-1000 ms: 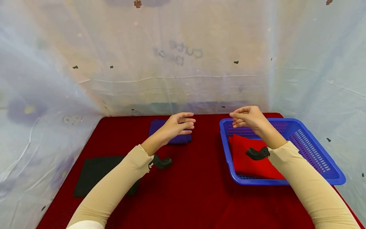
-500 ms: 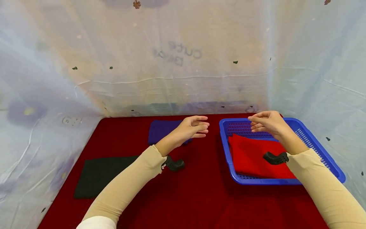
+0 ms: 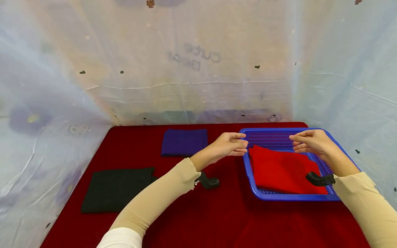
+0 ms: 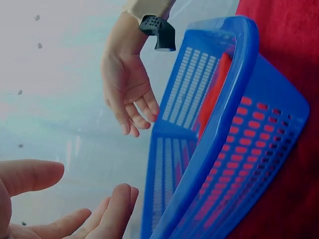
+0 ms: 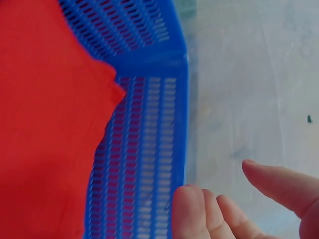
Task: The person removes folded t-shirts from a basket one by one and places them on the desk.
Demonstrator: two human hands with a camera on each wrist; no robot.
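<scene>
Likely a staged recording booth, plastic sheet walls [image 3: 198,69], red-covered table [image 3: 217,213]

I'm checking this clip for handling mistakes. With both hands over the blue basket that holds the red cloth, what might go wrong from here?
1. The left hand is at the near-left rim of the basket; a bump there might shove the light basket.
2. The red cloth lies with one corner riding up the mesh wall; lifted by one edge, it may unfold.
3. The right hand hovers empty over the far rim and could grab mesh rather than cloth.
</scene>
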